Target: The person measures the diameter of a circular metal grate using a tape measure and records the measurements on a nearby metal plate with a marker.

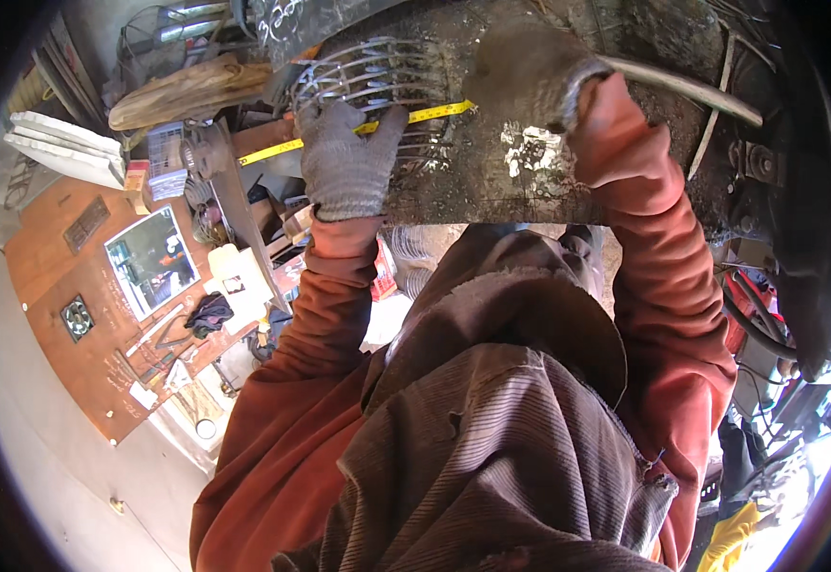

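Note:
My left hand (348,162), in a grey knit glove, is at the dark workbench (492,200). Its curled fingers hold a yellow measuring tape blade (439,112), which runs out on both sides of the glove. Just beyond and beside those fingers lie several curved, light metal prongs (368,71), like the head of a fork or rake. To the right, my right hand (530,76) is over the bench in a dark, dirty glove, smeared by motion. Its fingers are hidden, and I cannot tell whether it holds anything.
A rod or handle (687,88) lies at the far right of the bench. Beyond the left hand is a rough piece of wood (186,91). A brown board (72,248) with a picture and tools stands at left. Dark hoses (759,319) hang at right.

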`<state>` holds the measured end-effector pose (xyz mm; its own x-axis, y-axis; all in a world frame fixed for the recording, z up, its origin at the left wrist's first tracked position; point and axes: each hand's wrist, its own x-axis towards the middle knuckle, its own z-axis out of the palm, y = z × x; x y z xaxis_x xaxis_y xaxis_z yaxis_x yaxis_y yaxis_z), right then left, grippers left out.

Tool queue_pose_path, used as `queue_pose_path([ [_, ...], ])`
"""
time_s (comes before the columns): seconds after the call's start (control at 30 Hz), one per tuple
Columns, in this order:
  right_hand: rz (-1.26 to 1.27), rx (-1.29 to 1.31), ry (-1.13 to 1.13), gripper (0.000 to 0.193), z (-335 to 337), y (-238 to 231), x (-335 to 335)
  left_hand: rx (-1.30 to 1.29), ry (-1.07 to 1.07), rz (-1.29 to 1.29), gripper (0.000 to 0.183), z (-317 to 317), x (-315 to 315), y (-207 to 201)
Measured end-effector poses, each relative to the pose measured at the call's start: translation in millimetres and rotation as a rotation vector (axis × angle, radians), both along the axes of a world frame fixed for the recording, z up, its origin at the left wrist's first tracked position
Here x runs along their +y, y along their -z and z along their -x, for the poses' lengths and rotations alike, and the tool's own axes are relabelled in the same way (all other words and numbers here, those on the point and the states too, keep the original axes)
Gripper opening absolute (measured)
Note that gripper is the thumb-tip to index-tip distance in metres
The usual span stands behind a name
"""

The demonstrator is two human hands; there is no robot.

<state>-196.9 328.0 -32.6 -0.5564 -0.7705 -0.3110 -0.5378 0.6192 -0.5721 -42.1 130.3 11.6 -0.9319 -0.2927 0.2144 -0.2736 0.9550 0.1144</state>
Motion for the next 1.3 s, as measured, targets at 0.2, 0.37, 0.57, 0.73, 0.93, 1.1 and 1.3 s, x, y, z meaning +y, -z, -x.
queue_pose_path([
  [0.2, 0.0, -0.018, -0.066, 0.031, 4.8, 20.8, -6.2, -0.036, 0.003, -0.018, 0.045, 4.5, 5.1, -5.3],
  [0.37, 0.007, -0.005, -0.151, 0.033, -14.1, 20.6, 5.8, -0.016, -0.056, 0.018, 0.044, 2.9, 13.8, -8.8],
  [0.57, 0.038, -0.018, -0.126, 0.034, -20.2, 17.6, 27.0, 0.07, 0.123, 0.056, 0.041, 8.3, 1.3, 2.5],
  [0.73, 0.025, -0.078, -0.096, 0.035, -23.0, -3.1, 6.7, 0.038, 0.097, 0.051, 0.036, -2.0, -6.7, 2.5],
  [0.93, 0.25, 0.067, 0.095, 0.026, -27.1, 4.3, 47.3, -0.049, 0.185, -0.234, 0.026, -8.9, -10.5, -26.9],
  [1.1, 0.482, 0.163, 0.136, 0.023, -24.8, -8.6, 72.1, -0.056, 0.268, -0.245, 0.02, -21.7, -30.2, -39.2],
  [1.3, 0.399, 0.085, 0.086, 0.033, -22.1, -70.0, 59.9, -0.21, 0.294, -0.333, 0.014, -34.9, -101.5, -63.3],
])
